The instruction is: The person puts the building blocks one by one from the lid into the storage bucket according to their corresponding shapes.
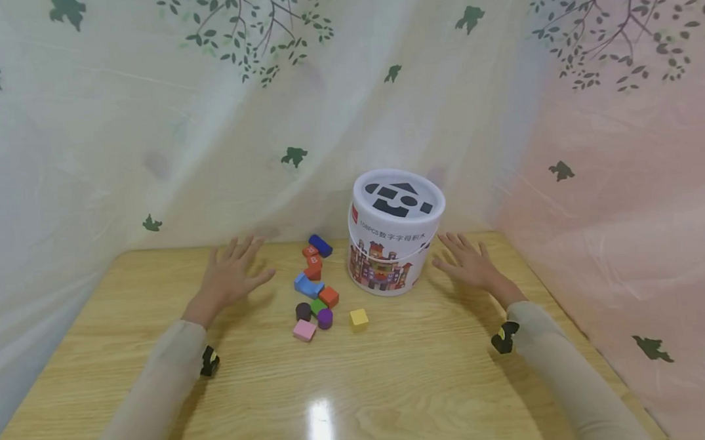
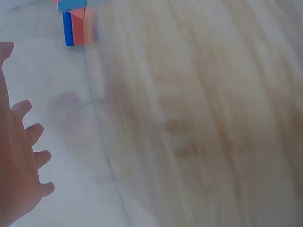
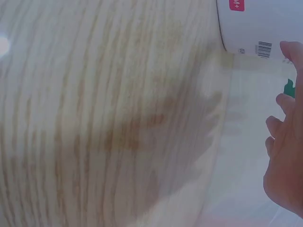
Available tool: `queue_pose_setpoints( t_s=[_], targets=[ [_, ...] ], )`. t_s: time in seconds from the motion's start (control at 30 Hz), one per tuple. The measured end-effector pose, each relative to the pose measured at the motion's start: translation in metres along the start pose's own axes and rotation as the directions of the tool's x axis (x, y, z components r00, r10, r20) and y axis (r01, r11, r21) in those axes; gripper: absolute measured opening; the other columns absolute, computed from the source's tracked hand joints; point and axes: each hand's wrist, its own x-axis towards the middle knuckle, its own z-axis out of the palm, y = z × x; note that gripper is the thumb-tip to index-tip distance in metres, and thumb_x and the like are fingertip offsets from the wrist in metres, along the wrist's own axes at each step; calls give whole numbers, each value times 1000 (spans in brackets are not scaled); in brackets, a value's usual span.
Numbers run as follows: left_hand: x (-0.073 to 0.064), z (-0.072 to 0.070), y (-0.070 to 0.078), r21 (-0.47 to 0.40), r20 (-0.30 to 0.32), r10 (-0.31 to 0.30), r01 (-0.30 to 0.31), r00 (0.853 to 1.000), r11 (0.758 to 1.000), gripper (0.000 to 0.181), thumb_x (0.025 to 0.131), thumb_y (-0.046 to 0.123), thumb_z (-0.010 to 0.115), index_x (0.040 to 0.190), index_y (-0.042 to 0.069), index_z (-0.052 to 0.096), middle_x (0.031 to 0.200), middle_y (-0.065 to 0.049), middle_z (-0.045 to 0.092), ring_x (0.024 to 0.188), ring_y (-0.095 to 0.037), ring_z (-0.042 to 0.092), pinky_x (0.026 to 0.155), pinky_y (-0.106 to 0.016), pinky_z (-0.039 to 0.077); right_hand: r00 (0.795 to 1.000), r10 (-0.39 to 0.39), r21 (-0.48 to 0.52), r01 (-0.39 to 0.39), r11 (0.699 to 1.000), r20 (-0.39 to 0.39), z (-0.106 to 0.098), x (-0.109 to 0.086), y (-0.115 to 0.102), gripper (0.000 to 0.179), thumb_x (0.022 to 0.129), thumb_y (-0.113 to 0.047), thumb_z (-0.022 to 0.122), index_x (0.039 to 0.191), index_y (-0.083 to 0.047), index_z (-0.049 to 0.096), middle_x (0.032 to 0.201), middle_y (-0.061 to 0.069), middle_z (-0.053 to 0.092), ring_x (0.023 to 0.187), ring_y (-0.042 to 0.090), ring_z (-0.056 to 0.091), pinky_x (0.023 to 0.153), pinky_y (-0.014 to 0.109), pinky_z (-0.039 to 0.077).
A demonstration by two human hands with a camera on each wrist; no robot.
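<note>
My left hand (image 1: 227, 276) is spread with its fingers straight, left of a loose group of wooden blocks. My right hand (image 1: 469, 265), also with its fingers extended, is beside the right side of a white lidded bucket (image 1: 391, 235) printed with a castle picture. Neither hand holds anything. Between the left hand and the bucket lie a dark blue block (image 1: 321, 245), red blocks (image 1: 313, 262), a light blue arched block (image 1: 309, 285) and a green block (image 1: 318, 307). Nearer are a black cylinder (image 1: 303, 311), a purple cylinder (image 1: 324, 319), a pink block (image 1: 305, 330) and a yellow block (image 1: 359, 319).
The wooden table (image 1: 265, 394) ends at the back against a hanging pale cloth (image 1: 225, 153) printed with leaves and branches. A pinkish stretch of cloth (image 1: 637, 234) runs along the right edge. The bucket's lid (image 1: 400, 193) has dark shape markings and lies on top.
</note>
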Motion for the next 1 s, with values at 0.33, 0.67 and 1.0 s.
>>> queue_pose_setpoints(
  t_s=[0.33, 0.67, 1.0],
  targets=[
    [19, -1, 21, -114, -78, 51, -60, 996, 992, 87, 95, 67, 51, 163, 19, 22, 168, -15, 26, 153, -48, 21, 117, -76, 13, 999, 23, 151, -18, 988, -28, -18, 3, -3, 79, 103, -54, 44, 164, -12, 16, 169, 20, 15, 157, 47, 2, 119, 72, -9],
    [49, -18, 77, -540, -67, 34, -64, 997, 839, 99, 88, 63, 68, 164, 23, 17, 171, -3, 20, 157, -35, 21, 122, -65, 21, 997, 61, 495, -34, 868, -38, -61, 9, -11, 73, 104, -61, 37, 164, -34, 5, 173, -1, 5, 159, 35, 2, 121, 72, 5],
    [79, -19, 143, -864, -25, 26, -35, 999, 503, 100, 85, 37, 82, 163, 26, 20, 169, -2, 26, 156, -32, 24, 122, -62, 24, 989, -78, 772, 147, 618, -125, -75, 22, -42, 66, 108, -33, 47, 164, -20, 15, 169, 10, 26, 156, 31, 24, 125, 55, 23]
  ],
)
